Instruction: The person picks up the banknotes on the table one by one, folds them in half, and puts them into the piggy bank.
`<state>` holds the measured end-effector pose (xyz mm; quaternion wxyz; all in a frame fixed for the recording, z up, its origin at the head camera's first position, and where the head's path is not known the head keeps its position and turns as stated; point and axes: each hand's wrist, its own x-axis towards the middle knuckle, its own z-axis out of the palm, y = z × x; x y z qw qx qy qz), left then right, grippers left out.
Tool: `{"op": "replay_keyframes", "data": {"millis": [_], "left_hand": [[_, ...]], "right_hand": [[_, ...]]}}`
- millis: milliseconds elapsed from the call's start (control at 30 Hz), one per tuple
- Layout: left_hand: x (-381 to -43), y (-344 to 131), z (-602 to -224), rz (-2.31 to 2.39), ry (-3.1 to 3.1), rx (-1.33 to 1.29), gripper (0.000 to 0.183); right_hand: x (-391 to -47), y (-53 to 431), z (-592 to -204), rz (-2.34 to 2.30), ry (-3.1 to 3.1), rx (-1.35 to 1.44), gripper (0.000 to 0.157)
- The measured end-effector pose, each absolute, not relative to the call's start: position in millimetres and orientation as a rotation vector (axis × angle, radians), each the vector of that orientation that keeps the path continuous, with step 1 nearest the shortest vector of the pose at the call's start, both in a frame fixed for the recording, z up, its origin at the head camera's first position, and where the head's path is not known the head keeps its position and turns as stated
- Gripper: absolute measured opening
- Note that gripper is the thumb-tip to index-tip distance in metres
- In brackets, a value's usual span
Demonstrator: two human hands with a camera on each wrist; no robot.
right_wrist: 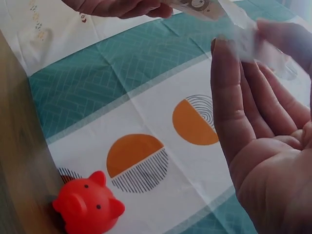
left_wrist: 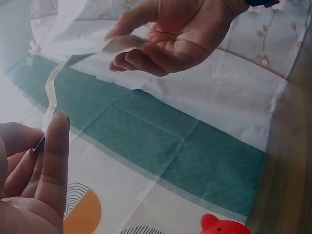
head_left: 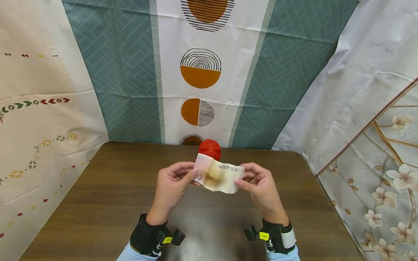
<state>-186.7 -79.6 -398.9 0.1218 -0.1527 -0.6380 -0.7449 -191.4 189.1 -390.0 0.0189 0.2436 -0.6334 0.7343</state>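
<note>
A creased paper banknote (head_left: 217,174), pale with a yellow-brown middle, is stretched between both hands above the table. My left hand (head_left: 173,188) pinches its left end between thumb and fingers. At the opposite end, the right hand (head_left: 261,188) pinches the note's edge. Seen nearly edge-on in the left wrist view, the wavy banknote (left_wrist: 52,87) runs from one hand to the other. Behind the note stands a red piggy bank (head_left: 209,148), its lower part hidden in the head view. The right wrist view shows the piggy bank (right_wrist: 87,204) with ears and eyes.
The brown wooden table (head_left: 114,188) reaches back to a hanging cloth (head_left: 130,72) with green and white panels and orange circles. A cream patterned cloth (head_left: 39,145) hangs at the left, and a white floral cloth (head_left: 359,152) at the right.
</note>
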Motion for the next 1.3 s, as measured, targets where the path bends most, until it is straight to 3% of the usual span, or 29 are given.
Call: {"op": "replay_keyframes", "data": {"millis": [667,1100,1300], "left_hand": [[-187.6,-75.4,-400.6,-2.035,-2.094,-0.535,0.017],[-187.0,-67.2,-403.2,-2.206,-1.844,-0.639,0.060],[-180.9,-65.7,-403.3,-1.897,-1.915,-0.692,0.040]], "right_hand": [[-183.1,180.4,-386.2,2.005,-2.161,0.903,0.022],[-182.3,165.8,-388.1,1.942,-1.955,0.579,0.038],[-178.7,154.2,-389.3,1.990,-1.978,0.463,0.033]]}}
